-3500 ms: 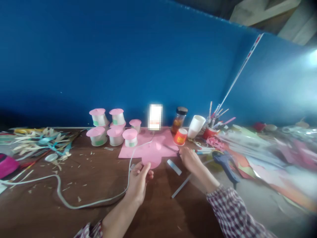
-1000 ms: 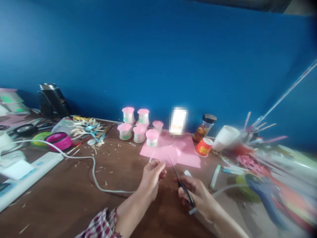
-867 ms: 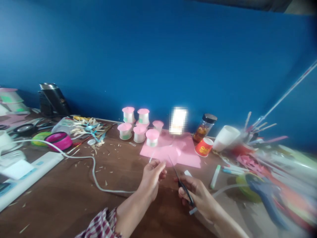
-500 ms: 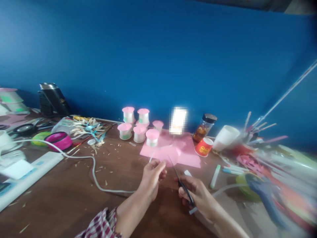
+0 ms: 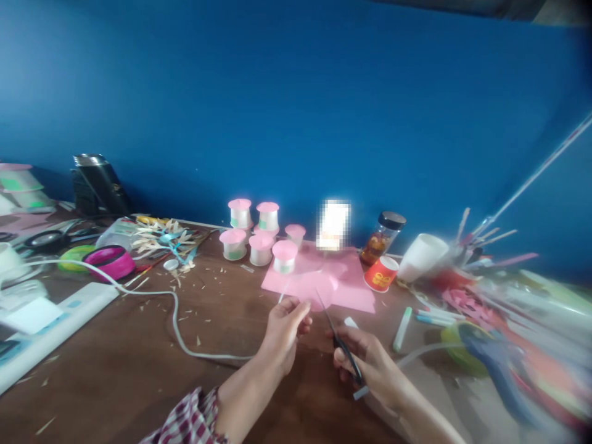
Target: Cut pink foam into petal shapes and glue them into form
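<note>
My left hand (image 5: 287, 327) is closed in a pinch near the middle of the desk. A thin whitish strip (image 5: 282, 296) shows just above its fingers; most of it is hidden. My right hand (image 5: 365, 357) grips black-handled scissors (image 5: 340, 345), whose pointed blade slants up and left towards the pink sheet. The blade tip is apart from my left fingertips. A pale, narrow end (image 5: 361, 392) sticks out below my right hand; I cannot tell what it belongs to. Beyond both hands lies pink paper (image 5: 351, 296). White cups with pink discs on top (image 5: 261, 250) stand behind it, some stacked.
A white cable (image 5: 176, 320) runs from the power strip (image 5: 60, 330) across the left side. At the right stand a red paper cup (image 5: 381, 274), a lidded jar (image 5: 383, 237) and a white cup (image 5: 422, 258). A blue glue gun (image 5: 499, 370) lies front right, beside a capped marker (image 5: 402, 328).
</note>
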`<state>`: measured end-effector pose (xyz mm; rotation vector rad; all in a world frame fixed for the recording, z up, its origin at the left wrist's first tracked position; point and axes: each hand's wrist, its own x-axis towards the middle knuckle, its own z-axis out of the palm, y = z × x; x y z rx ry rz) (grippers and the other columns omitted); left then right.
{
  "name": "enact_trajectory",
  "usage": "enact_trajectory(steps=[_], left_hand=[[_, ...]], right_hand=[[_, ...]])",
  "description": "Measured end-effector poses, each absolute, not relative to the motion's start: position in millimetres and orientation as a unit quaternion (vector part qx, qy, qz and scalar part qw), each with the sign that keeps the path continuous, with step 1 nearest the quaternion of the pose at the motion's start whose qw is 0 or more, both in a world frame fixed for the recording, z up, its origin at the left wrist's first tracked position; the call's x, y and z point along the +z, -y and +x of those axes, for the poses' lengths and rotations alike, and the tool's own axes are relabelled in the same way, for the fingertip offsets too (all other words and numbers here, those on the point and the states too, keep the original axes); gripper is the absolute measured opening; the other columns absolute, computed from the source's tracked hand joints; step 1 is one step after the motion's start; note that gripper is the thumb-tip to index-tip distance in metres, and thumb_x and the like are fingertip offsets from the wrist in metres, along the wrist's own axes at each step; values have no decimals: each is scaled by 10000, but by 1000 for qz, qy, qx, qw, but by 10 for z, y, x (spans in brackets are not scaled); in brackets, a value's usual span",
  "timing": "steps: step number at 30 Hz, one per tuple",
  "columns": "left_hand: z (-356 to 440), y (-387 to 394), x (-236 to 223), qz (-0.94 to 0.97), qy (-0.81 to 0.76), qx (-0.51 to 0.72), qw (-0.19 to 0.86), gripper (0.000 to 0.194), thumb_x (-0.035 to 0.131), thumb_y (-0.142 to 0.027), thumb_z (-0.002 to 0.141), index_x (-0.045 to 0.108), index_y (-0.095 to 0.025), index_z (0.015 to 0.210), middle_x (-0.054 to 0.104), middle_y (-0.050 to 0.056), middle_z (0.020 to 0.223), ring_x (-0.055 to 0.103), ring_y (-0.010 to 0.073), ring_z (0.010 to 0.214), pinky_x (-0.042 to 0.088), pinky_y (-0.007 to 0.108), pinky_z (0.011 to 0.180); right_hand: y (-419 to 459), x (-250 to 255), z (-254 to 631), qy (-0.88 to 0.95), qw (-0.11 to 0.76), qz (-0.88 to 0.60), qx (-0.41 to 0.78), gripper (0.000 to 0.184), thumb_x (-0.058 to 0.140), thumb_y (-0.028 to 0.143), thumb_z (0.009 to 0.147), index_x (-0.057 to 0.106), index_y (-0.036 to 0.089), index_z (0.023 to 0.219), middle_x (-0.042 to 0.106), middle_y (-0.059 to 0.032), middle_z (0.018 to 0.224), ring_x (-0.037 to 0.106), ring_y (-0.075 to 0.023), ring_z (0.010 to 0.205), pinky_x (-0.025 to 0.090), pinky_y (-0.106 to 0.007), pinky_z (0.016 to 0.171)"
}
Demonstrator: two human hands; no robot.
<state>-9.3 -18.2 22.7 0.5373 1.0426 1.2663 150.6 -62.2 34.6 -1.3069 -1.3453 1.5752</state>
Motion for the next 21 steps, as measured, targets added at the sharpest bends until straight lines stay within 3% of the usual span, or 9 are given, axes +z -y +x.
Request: enact_trajectory(steps=[21], left_hand=[[-93,186,222,229,-463,556,651,328,792,-356,591,540,-156,658,548,-33,494,457,42,436,310,144,445]], right_hand=[[618,323,1486,488,343,-540,593,487,722,492,668,619,137,985,519,55,567,474,-69,418,275,-154,354]])
